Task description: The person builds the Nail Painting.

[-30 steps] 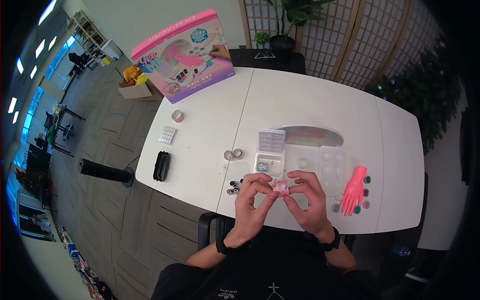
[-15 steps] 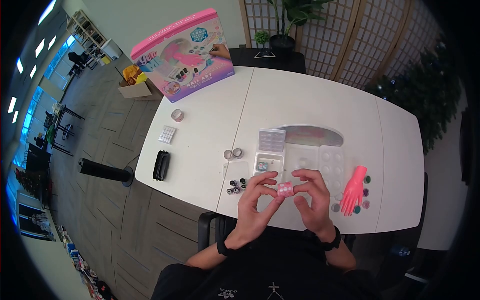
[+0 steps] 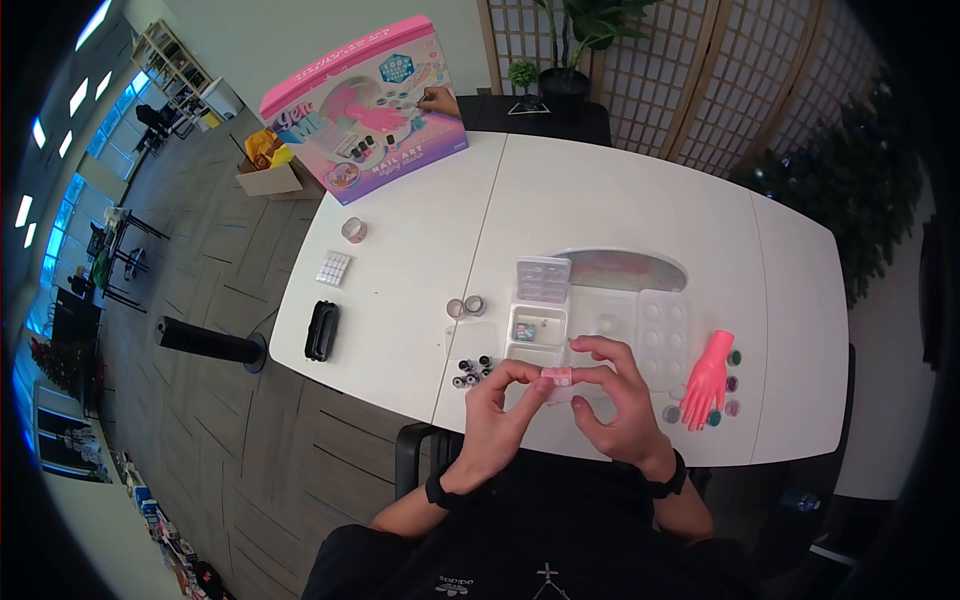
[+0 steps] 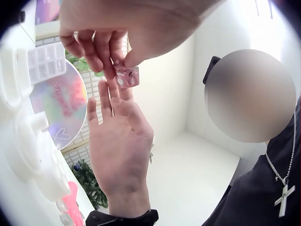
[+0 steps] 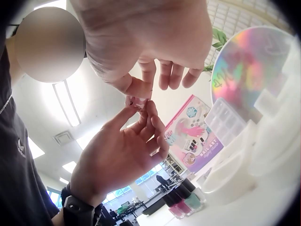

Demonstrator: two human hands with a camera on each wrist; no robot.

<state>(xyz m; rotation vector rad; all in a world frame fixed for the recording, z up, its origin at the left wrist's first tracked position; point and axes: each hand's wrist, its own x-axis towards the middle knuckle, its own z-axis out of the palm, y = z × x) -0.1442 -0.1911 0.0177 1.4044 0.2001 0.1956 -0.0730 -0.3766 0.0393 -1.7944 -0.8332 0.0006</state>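
In the head view a small pink-and-clear packet (image 3: 561,379) with white spots is held up over the table's near side. My left hand (image 3: 494,422) pinches it between thumb and index finger. From the other side my right hand (image 3: 627,424) reaches its extended index fingertip to the packet's edge, its thumb apart below and the other fingers spread. Whitish pieces show through the packet (image 4: 128,77) in the left wrist view. Just beyond the hands, a white compartment tray (image 3: 511,333) holds a small bluish packet (image 3: 525,333).
A pink model hand (image 3: 708,382) lies at right beside several small pots (image 3: 733,384). Nail polish bottles (image 3: 472,372) stand left of my hands. Farther off are a mirror (image 3: 630,271), two tape rolls (image 3: 474,305), a black case (image 3: 322,331) and the nail art box (image 3: 365,110).
Both hands have lowered slightly, and the packet has been turned, with its clear part now showing below the pink. My right thumb has come away from it.
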